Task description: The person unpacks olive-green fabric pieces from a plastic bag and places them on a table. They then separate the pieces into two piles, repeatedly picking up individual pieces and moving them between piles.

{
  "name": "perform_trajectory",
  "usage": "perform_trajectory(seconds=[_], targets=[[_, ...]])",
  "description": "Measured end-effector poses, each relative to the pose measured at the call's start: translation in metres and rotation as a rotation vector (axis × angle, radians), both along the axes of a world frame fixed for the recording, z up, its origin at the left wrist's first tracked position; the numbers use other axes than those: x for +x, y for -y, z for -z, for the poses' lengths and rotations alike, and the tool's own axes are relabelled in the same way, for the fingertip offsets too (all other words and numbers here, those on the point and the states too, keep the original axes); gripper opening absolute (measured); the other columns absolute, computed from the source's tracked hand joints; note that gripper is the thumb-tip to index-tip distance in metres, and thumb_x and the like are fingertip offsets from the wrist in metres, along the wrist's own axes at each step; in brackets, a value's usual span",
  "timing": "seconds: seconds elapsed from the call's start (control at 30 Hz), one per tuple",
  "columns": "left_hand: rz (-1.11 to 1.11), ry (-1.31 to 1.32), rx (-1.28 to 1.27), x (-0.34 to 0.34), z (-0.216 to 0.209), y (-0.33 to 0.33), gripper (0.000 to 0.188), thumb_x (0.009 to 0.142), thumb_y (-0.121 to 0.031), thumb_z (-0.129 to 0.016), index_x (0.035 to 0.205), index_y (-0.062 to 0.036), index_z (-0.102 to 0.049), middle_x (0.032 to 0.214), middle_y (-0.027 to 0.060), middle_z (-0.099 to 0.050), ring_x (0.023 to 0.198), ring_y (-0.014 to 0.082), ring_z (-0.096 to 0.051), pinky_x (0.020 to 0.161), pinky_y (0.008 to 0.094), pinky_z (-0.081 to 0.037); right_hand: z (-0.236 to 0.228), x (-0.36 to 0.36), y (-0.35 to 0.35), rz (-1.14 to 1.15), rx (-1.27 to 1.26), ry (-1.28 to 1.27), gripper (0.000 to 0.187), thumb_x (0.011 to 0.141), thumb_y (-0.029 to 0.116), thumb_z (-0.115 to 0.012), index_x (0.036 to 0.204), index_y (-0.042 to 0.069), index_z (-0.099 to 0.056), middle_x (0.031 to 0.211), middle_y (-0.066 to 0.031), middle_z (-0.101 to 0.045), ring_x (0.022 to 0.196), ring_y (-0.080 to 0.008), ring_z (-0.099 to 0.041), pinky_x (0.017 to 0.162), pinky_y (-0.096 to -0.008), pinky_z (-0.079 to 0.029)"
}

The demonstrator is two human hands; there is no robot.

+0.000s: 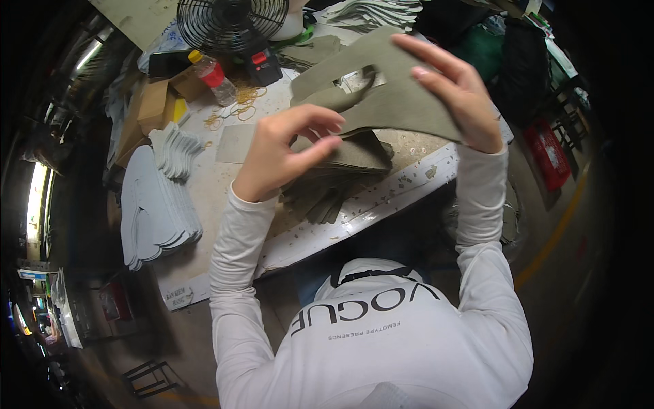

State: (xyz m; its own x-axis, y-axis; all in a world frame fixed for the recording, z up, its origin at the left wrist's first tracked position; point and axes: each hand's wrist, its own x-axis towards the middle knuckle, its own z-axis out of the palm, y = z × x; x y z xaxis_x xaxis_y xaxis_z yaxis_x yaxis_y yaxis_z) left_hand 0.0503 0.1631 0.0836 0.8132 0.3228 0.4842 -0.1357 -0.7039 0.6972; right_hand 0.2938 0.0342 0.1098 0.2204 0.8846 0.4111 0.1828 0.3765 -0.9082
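Note:
A large olive-green cut piece of sheet material (409, 102), with a slot-like opening, is held up over the table, slightly blurred. My right hand (460, 92) grips its right side, fingers stretched along the upper face and the palm at its edge. My left hand (289, 146) is beside the piece's near left end, fingers bent and thumb apart, with nothing visible between them. Beneath both lies a fanned stack of similar olive-green pieces (323, 187), partly hidden by my left hand and the held piece. More olive-green pieces (310, 53) lie farther back.
Stacks of pale grey cut pieces (157, 211) lie on the white table (204, 238) at left. Behind them are a cardboard box (151, 109), a plastic bottle (214, 78), rubber bands (235, 109) and a black fan (231, 20). Small scraps litter the front edge. A red crate (547, 155) stands right.

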Motion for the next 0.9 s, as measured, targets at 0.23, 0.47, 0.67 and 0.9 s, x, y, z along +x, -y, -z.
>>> perform_trajectory(seconds=[0.23, 0.47, 0.67, 0.9], targets=[[0.076, -0.117, 0.132, 0.013, 0.010, 0.005, 0.042, 0.067, -0.015, -0.083, 0.104, -0.0050, -0.066, 0.102, 0.0047, -0.062, 0.081, 0.0144, -0.058, 0.067, 0.0239, -0.047, -0.018, 0.041, 0.062, 0.250, -0.113, -0.048, 0.040, 0.094, 0.010, -0.055, 0.134, 0.004, -0.054, 0.118, -0.0074, -0.063, 0.098, -0.0080, -0.060, 0.085, -0.0204, -0.048], [0.046, -0.132, 0.186, 0.012, 0.010, 0.009, 0.041, 0.067, -0.016, -0.083, 0.104, -0.0068, -0.067, 0.103, 0.0044, -0.062, 0.082, 0.0154, -0.059, 0.067, 0.0248, -0.048, 0.044, 0.056, 0.040, 0.247, -0.125, -0.114, 0.042, 0.092, 0.010, -0.060, 0.133, 0.004, -0.055, 0.116, -0.0047, -0.062, 0.094, -0.0069, -0.057, 0.084, -0.0195, -0.046], [0.040, -0.149, 0.235, 0.013, 0.007, 0.010, 0.037, 0.069, -0.016, -0.081, 0.102, -0.0086, -0.067, 0.103, 0.0045, -0.063, 0.083, 0.0182, -0.061, 0.068, 0.0274, -0.051, 0.129, 0.059, 0.051, 0.401, -0.208, -0.177, 0.048, 0.091, 0.005, -0.060, 0.137, 0.001, -0.049, 0.120, -0.0067, -0.060, 0.094, -0.0078, -0.060, 0.084, -0.0211, -0.047], [0.080, -0.180, 0.174, 0.012, 0.004, 0.004, 0.034, 0.072, -0.015, -0.080, 0.102, -0.0069, -0.067, 0.103, 0.0053, -0.063, 0.083, 0.0174, -0.063, 0.067, 0.0273, -0.052, 0.174, 0.069, 0.085, 0.926, -0.454, 0.601, 0.046, 0.083, 0.009, -0.067, 0.128, 0.009, -0.059, 0.103, -0.0098, -0.061, 0.074, -0.0170, -0.063, 0.071, -0.0316, -0.051]])
